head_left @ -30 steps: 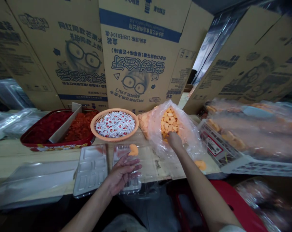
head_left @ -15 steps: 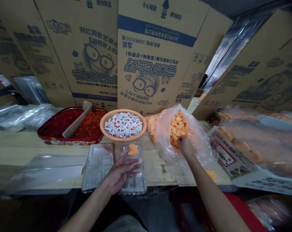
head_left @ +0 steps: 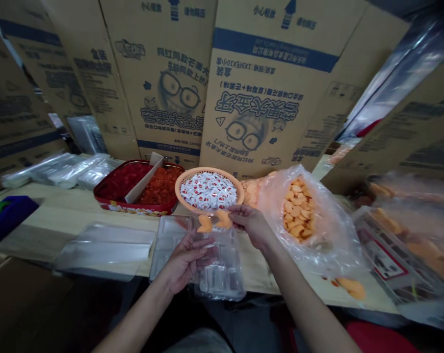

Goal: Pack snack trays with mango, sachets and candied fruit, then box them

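Note:
My left hand (head_left: 187, 260) grips the near part of a clear plastic compartment tray (head_left: 222, 267) at the table's front edge. One orange snack piece (head_left: 204, 224) lies in the tray's far end. My right hand (head_left: 249, 224) pinches a second orange snack piece (head_left: 223, 219) just beside the first, over the tray. To the right stands an open clear plastic bag (head_left: 310, 220) full of the same orange pieces.
An orange basket (head_left: 209, 192) of small white sachets and a red divided tin (head_left: 133, 186) of red bits stand behind. More clear trays (head_left: 104, 245) lie left, a blue object (head_left: 6, 215) far left. Loose orange pieces (head_left: 349, 287) lie on the table; cardboard boxes (head_left: 258, 93) wall the back.
My right hand left the bag and came left to the tray with an orange piece pinched in it. The view swung left. My left hand stayed on the tray.

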The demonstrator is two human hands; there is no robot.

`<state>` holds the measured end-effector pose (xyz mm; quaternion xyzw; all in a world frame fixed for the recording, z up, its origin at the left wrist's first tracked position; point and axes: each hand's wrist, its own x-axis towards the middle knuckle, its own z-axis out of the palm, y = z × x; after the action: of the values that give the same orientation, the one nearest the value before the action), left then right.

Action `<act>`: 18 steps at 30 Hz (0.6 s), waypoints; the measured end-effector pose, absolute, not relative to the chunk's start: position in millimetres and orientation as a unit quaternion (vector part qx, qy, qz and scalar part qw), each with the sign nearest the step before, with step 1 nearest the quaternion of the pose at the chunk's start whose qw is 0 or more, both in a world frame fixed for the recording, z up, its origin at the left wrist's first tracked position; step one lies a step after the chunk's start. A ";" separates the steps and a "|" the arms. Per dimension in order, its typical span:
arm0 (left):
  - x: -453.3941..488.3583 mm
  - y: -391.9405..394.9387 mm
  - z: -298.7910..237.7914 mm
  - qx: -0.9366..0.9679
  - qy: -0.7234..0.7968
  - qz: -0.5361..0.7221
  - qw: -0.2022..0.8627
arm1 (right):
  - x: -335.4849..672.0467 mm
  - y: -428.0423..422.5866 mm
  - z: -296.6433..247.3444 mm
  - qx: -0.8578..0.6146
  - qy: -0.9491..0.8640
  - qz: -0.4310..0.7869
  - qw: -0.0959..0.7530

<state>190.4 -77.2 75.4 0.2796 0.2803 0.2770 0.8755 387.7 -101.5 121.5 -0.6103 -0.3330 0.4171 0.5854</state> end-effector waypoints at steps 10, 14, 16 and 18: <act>150.7 -52.5 67.8 0.267 0.285 0.321 0.863 | 333.4 -48.2 84.8 -0.683 -0.579 0.129 0.425; 129.3 -42.3 63.4 0.262 0.267 0.323 0.869 | 348.5 -18.5 81.7 -0.702 -0.605 0.082 0.365; 116.4 -36.6 62.2 0.256 0.259 0.329 0.871 | 365.0 2.2 82.2 -0.759 -0.599 0.064 0.247; 103.8 -30.0 61.2 0.250 0.262 0.338 0.868 | 380.7 22.8 82.0 -0.795 -0.589 0.074 0.129</act>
<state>103.8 -30.0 61.2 0.2503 0.2625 0.3382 0.8684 380.7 22.8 82.0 -0.7945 -0.5888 0.0740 0.1288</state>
